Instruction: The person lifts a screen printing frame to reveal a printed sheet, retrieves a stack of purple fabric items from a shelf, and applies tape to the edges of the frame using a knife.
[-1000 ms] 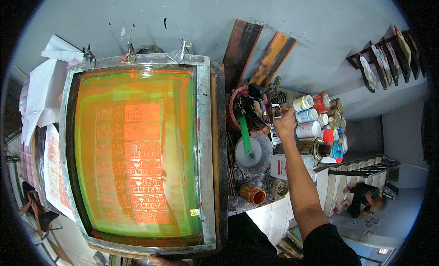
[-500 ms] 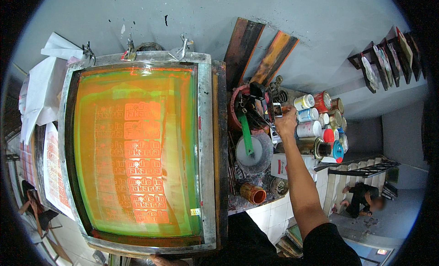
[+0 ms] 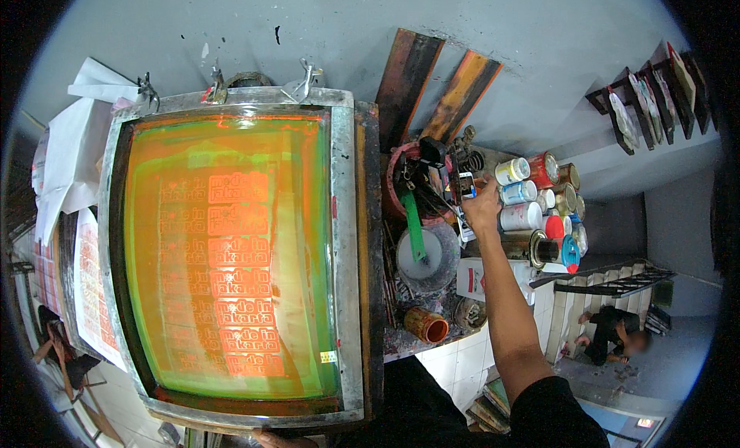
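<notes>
My right arm is stretched out to the supply table, and my right hand [image 3: 482,207] has its fingers closed over the middle of a white phone [image 3: 467,184]. The phone's lit screen shows above the fingers, and its lower part shows beneath them. At the bottom edge, my left hand [image 3: 276,440] is by the near side of a large screen-printing frame [image 3: 344,217]; most of it is cut off and its fingers are hardly visible. Orange ink and repeated lettering cover the green-yellow mesh [image 3: 177,159] inside the frame.
Beside the phone stand a pink bucket [image 3: 395,187], a green stick [image 3: 414,228], a grey tub [image 3: 447,275], an orange-stained jar [image 3: 426,325] and several paint cans [image 3: 521,216]. Clamps [image 3: 307,80] grip the frame's far side. Another person [image 3: 613,332] crouches at lower right.
The phone's screen looks brighter and bluer. My right hand has shifted very slightly at the phone; the printing frame and my left hand stay about where they were.
</notes>
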`<state>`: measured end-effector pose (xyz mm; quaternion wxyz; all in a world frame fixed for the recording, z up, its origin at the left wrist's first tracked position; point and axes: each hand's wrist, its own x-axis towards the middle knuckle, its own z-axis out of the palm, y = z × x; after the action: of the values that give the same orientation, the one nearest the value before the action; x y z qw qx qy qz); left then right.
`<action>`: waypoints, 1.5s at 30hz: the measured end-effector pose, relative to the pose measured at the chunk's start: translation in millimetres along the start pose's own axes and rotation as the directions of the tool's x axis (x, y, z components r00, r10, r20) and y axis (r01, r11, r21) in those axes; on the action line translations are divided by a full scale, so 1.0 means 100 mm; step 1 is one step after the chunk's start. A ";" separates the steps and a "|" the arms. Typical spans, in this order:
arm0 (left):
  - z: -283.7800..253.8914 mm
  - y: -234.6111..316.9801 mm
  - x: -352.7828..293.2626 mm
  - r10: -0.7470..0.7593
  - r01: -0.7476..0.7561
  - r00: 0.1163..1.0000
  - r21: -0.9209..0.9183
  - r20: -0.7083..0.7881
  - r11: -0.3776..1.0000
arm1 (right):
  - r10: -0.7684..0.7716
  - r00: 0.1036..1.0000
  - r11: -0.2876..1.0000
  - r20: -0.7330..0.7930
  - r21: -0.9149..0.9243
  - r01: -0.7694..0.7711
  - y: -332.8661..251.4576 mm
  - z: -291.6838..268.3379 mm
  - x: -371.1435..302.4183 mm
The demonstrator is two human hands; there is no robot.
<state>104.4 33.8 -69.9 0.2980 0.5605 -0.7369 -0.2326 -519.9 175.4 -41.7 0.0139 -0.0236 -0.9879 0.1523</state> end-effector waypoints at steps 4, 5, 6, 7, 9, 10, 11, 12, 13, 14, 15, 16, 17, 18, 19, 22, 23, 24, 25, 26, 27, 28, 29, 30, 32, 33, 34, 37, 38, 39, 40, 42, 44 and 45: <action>-0.04 -0.03 -0.02 0.019 -0.019 1.000 0.032 0.000 0.999 | -0.023 1.000 1.000 -0.004 0.014 0.023 0.07 0.01 0.01; -0.06 -0.05 -0.01 0.029 -0.029 1.000 0.052 0.001 0.998 | -0.030 0.999 0.999 -0.014 0.021 0.030 0.11 0.00 0.01; -0.06 -0.08 -0.01 0.060 -0.059 0.998 0.096 -0.002 0.994 | -0.014 0.998 0.996 -0.058 0.085 0.019 0.14 -0.03 0.04; -0.06 -0.17 -0.04 0.153 -0.147 0.988 0.280 0.003 0.949 | 0.006 0.995 0.989 -0.100 0.149 0.009 0.17 -0.08 0.08; -0.11 -0.12 -0.04 0.273 -0.256 0.959 0.633 0.073 0.731 | 0.000 0.976 0.943 -0.216 0.325 0.072 0.11 -0.21 0.12; -0.08 0.01 0.01 0.023 -0.026 1.000 0.293 0.015 0.956 | 0.015 0.972 0.931 -0.236 0.358 0.072 0.03 -0.31 0.14; -0.04 0.33 0.18 -0.226 0.221 0.973 -0.103 -0.041 0.970 | 0.035 0.965 0.918 -0.261 0.389 0.072 -0.09 -0.50 0.16; 0.05 0.65 0.38 -0.444 0.421 0.894 -0.472 0.068 0.775 | 0.068 0.955 0.906 -0.287 0.420 0.062 -0.15 -0.69 0.15; 0.13 0.76 0.44 -0.445 0.371 0.896 -0.577 0.016 0.727 | 0.051 0.945 0.869 -0.322 0.480 0.117 -0.18 -0.85 0.12; 0.13 0.87 0.46 -0.402 0.356 0.915 -0.509 0.021 0.783 | 0.023 0.932 0.825 -0.361 0.534 0.186 -0.27 -1.03 0.10; 0.08 0.96 0.49 -0.355 0.333 0.934 -0.434 0.032 0.837 | 0.005 0.918 0.774 -0.398 0.582 0.248 -0.32 -1.20 0.03; 0.02 1.00 0.50 -0.309 0.303 0.950 -0.355 0.040 0.884 | -0.006 0.926 0.723 -0.377 0.638 0.265 -0.43 -1.41 -0.11; 0.02 0.97 0.50 -0.279 0.281 0.958 -0.382 0.061 0.881 | -0.015 0.932 0.667 -0.362 0.691 0.279 -0.56 -1.64 -0.27; 0.04 0.69 0.41 -0.268 0.268 0.962 -0.341 0.049 0.901 | -0.024 0.937 0.609 -0.348 0.738 0.290 -0.62 -1.85 -0.43; 0.05 0.75 0.43 -0.340 0.340 0.937 -0.449 0.084 0.826 | -0.042 0.930 0.607 -0.365 0.730 0.314 -0.65 -1.99 -0.57; 0.03 0.94 0.48 -0.275 0.271 0.960 -0.425 0.053 0.864 | -0.091 0.910 0.607 -0.404 0.702 0.372 -0.53 -2.33 -1.01; 0.03 0.90 0.47 -0.283 0.287 0.956 -0.479 0.084 0.829 | -0.106 0.907 0.611 -0.407 0.693 0.382 -0.43 -2.42 -1.14; 0.04 0.88 0.46 -0.294 0.309 0.949 -0.532 0.115 0.789 | -0.126 0.904 0.615 -0.409 0.683 0.395 -0.33 -2.49 -1.27; 0.00 0.92 0.47 -0.353 0.381 0.921 -0.574 0.166 0.724 | -0.111 0.913 0.555 -0.393 0.737 0.385 -0.21 -2.50 -1.36; -0.03 0.86 0.46 -0.310 0.353 0.934 -0.581 0.176 0.734 | -0.103 0.914 0.554 -0.393 0.740 0.381 -0.10 -2.53 -1.49; -0.07 0.98 0.49 -0.285 0.346 0.938 -0.596 0.198 0.725 | -0.106 0.914 0.555 -0.391 0.740 0.381 0.07 -2.56 -1.58; -0.13 1.10 0.54 -0.259 0.331 0.943 -0.613 0.207 0.718 | -0.113 0.915 0.546 -0.386 0.746 0.382 0.22 -2.57 -1.65; -0.18 1.10 0.57 -0.194 0.280 0.958 -0.534 0.212 0.798 | -0.094 0.925 0.534 -0.369 0.765 0.360 0.33 -2.58 -1.73; -0.22 1.09 0.61 -0.131 0.221 0.966 -0.454 0.221 0.863 | -0.077 0.931 0.520 -0.356 0.783 0.342 0.41 -2.58 -1.82; -0.31 1.15 0.65 -0.112 0.230 0.960 -0.492 0.257 0.840 | -0.074 0.949 0.502 -0.308 0.810 0.302 0.51 -2.57 -1.97; -0.33 1.14 0.66 -0.103 0.215 0.963 -0.485 0.247 0.848 | -0.077 0.959 0.500 -0.274 0.821 0.275 0.51 -2.56 -2.03; -0.40 1.14 0.71 -0.086 0.245 0.943 -0.494 0.322 0.834 | -0.082 0.967 0.502 -0.242 0.828 0.250 0.54 -2.54 -2.08; -0.49 1.03 0.78 -0.100 0.269 0.947 -0.581 0.307 0.768 | -0.140 0.975 0.435 -0.175 0.873 0.219 0.67 -2.43 -2.21; -0.54 0.98 0.79 -0.118 0.287 0.941 -0.566 0.317 0.773 | -0.164 0.975 0.424 -0.149 0.882 0.206 0.71 -2.36 -2.24; -0.59 0.94 0.82 -0.087 0.255 0.951 -0.598 0.295 0.760 | -0.190 0.974 0.426 -0.123 0.883 0.195 0.74 -2.32 -2.30; -0.68 0.85 0.88 -0.071 0.223 0.953 -0.522 0.296 0.823 | -0.212 0.972 0.429 -0.097 0.885 0.182 0.74 -2.28 -2.37; -0.79 0.69 1.00 0.145 -0.133 0.984 -0.109 0.106 0.985 | -0.280 0.959 0.430 -0.051 0.886 0.173 0.73 -2.16 -2.60; -0.82 0.64 1.29 0.403 -0.409 0.912 0.123 0.073 0.904 | -0.344 0.939 0.416 -0.028 0.891 0.179 0.69 -2.07 -2.85; -0.86 0.58 1.44 0.520 -0.519 0.852 0.247 0.070 0.818 | -0.356 0.933 0.459 0.059 0.880 0.120 0.57 -2.09 -3.01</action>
<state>97.0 -91.1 56.5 0.2753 0.3723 -0.8852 -0.0450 -210.0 276.8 133.9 -0.0718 0.1439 -0.7643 0.6244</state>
